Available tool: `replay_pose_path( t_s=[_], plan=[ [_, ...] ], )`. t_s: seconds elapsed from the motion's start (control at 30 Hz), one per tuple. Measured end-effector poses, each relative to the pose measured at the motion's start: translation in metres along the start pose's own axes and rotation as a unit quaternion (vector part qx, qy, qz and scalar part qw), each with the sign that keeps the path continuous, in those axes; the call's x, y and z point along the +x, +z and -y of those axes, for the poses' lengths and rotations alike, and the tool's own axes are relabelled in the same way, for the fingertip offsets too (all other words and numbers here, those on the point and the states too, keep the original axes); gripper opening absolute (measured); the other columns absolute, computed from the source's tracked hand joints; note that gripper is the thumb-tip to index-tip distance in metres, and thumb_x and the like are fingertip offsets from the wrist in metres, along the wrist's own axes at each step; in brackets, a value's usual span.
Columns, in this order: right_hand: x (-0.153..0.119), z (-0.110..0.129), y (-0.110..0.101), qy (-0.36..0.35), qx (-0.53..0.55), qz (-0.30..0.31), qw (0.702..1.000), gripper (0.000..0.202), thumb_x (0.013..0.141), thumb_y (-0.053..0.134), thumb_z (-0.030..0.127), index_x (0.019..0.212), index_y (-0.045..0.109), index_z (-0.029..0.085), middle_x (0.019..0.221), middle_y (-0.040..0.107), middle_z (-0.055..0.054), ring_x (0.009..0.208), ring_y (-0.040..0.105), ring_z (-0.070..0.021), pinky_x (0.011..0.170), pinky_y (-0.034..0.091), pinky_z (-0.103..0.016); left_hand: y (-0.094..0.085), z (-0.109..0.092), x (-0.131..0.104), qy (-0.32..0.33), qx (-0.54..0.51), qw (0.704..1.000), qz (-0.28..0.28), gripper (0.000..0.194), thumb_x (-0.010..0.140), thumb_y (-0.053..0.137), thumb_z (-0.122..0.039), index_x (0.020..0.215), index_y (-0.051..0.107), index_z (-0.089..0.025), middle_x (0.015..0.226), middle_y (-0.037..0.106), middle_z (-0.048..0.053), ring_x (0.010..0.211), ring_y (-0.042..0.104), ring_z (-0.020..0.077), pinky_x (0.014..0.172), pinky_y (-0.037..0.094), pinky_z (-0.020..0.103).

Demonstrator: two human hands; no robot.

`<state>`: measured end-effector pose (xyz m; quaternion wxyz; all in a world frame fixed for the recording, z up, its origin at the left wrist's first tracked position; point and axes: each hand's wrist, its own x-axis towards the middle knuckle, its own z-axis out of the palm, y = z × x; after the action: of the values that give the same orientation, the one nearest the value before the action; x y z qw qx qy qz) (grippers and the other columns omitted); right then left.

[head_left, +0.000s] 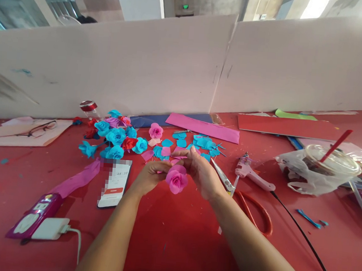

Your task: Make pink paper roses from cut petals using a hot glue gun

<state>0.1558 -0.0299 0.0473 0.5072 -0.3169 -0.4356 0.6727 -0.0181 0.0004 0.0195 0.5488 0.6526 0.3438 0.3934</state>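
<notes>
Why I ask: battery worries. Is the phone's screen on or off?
On: the phone is lit up, with 48:38 above a red bar, though blocky pixelation hides part of it.

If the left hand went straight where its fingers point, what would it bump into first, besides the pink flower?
Probably the right hand, which faces the left hand across the pink flower, though depth is hard to judge.

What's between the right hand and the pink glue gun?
The scissors: in the head view, their blades lie between the right hand and the glue gun.
</notes>
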Motion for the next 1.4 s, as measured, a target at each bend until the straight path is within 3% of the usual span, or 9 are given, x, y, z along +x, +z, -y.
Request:
replay_pose_path(
  t_s=[0.3,0.47,0.63,0.7,0.73,0.87,0.93,1.13,1.4],
  plan=[
    [-0.002,0.010,-0.001,-0.013,0.096,-0.004,0.995,0.050,0.089,0.039,0.059,0.106,0.063,0.018,0.078,0.068,-0.006,0.067,0.058,-0.0163,0.066,0.041,-0.029,-0.001,0.003,0.000,-0.018,-0.005,1.000,-0.010,0.005,0.066,0.074,-0.024,0.066,0.075,-0.020,0.073,0.070,0.005,0.071,0.059,0.0182,0.067,0.045,0.029],
    [0.001,0.007,0.000,-0.085,0.114,-0.119,0.983,0.034,0.086,0.049,0.048,0.096,0.064,0.019,0.081,0.066,-0.004,0.066,0.055,-0.0140,0.063,0.040,-0.027,-0.001,0.011,0.001,-0.016,-0.058,0.996,-0.068,0.007,0.064,0.077,-0.025,0.069,0.076,-0.021,0.072,0.070,0.002,0.075,0.061,0.0183,0.073,0.047,0.030],
    [-0.006,0.025,-0.014,-0.160,-0.107,-0.255,0.948,0.019,0.078,0.060,0.034,0.092,0.063,0.022,0.081,0.065,-0.002,0.069,0.056,-0.0151,0.067,0.042,-0.029,0.003,0.018,0.006,-0.047,-0.131,0.969,-0.203,0.015,0.064,0.078,-0.030,0.073,0.075,-0.017,0.064,0.068,0.002,0.064,0.061,0.0139,0.069,0.048,0.028],
    [-0.020,0.037,-0.035,-0.142,-0.279,-0.259,0.914,0.020,0.080,0.056,0.033,0.094,0.065,0.022,0.084,0.067,-0.004,0.077,0.060,-0.0192,0.073,0.044,-0.033,0.003,0.019,0.008,-0.065,-0.154,0.953,-0.253,0.020,0.061,0.079,-0.031,0.075,0.075,-0.017,0.063,0.068,0.002,0.061,0.059,0.0114,0.065,0.048,0.026],
    [-0.029,0.041,-0.049,-0.114,-0.390,-0.267,0.874,0.021,0.081,0.054,0.032,0.094,0.066,0.022,0.085,0.068,-0.005,0.080,0.061,-0.0212,0.076,0.044,-0.035,0.003,0.020,0.009,-0.076,-0.163,0.945,-0.272,0.022,0.060,0.080,-0.032,0.075,0.075,-0.017,0.063,0.067,0.002,0.059,0.059,0.0104,0.063,0.047,0.024],
    [-0.066,0.037,-0.118,0.013,-0.727,-0.308,0.614,0.031,0.078,0.049,0.020,0.103,0.066,0.018,0.103,0.068,-0.014,0.095,0.062,-0.0313,0.081,0.043,-0.042,0.001,0.021,0.010,-0.114,-0.204,0.927,-0.294,0.028,0.055,0.083,-0.033,0.076,0.074,-0.016,0.063,0.066,0.001,0.053,0.054,0.0069,0.053,0.042,0.020],
    [-0.078,0.027,-0.146,0.074,-0.783,-0.296,0.542,0.035,0.079,0.047,0.020,0.109,0.065,0.015,0.106,0.067,-0.018,0.097,0.062,-0.0333,0.080,0.044,-0.043,0.001,0.022,0.010,-0.116,-0.230,0.925,-0.280,0.030,0.054,0.083,-0.032,0.077,0.075,-0.016,0.064,0.066,0.002,0.051,0.052,0.0057,0.052,0.041,0.020],
    [-0.082,0.010,-0.168,0.106,-0.812,-0.279,0.502,0.039,0.078,0.048,0.018,0.114,0.060,0.014,0.114,0.061,-0.019,0.098,0.062,-0.0328,0.074,0.046,-0.040,0.002,0.023,0.010,-0.099,-0.293,0.911,-0.273,0.026,0.056,0.083,-0.028,0.075,0.073,-0.013,0.062,0.062,0.000,0.054,0.049,0.0047,0.056,0.042,0.020],
    [-0.076,0.008,-0.170,0.077,-0.793,-0.275,0.538,0.038,0.078,0.047,0.017,0.113,0.058,0.009,0.106,0.062,-0.019,0.087,0.064,-0.0296,0.072,0.047,-0.037,-0.001,0.019,0.011,-0.116,-0.315,0.904,-0.265,0.028,0.058,0.081,-0.031,0.076,0.069,-0.014,0.061,0.057,-0.003,0.044,0.037,0.0007,0.046,0.034,0.016]
  ],
)
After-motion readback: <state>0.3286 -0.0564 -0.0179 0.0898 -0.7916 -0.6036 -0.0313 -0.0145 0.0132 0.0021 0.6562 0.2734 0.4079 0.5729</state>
